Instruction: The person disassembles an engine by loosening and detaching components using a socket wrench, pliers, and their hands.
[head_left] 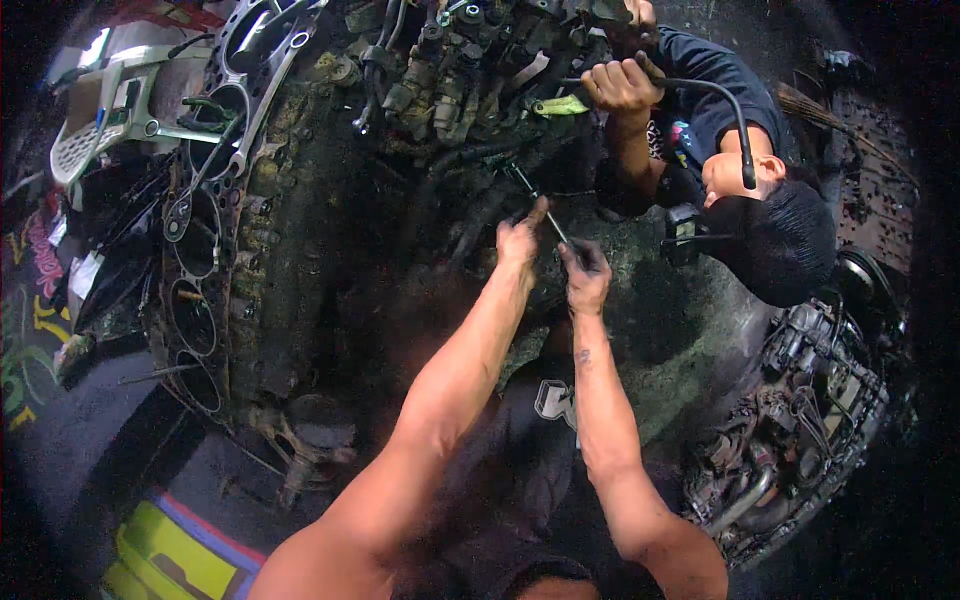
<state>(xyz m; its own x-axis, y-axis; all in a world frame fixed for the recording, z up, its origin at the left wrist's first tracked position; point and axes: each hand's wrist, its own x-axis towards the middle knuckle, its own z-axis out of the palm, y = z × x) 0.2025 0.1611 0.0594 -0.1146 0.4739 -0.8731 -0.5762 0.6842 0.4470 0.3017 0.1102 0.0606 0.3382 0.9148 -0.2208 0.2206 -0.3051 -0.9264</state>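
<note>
A slim metal tool, like a socket extension, slants from the dark side of a large greasy engine block toward me. My left hand grips it nearer the upper end, my fingers around it. My right hand is lower on the same tool, closed on its near end, with dark grime on the fingers. The tool's far end reaches into shadowed fittings, and what it touches there is hard to make out.
A co-worker leans in at upper right, a hand near a black hose. Pipes and fittings crowd the top. A pale plastic chair is upper left, metal engine parts lower right.
</note>
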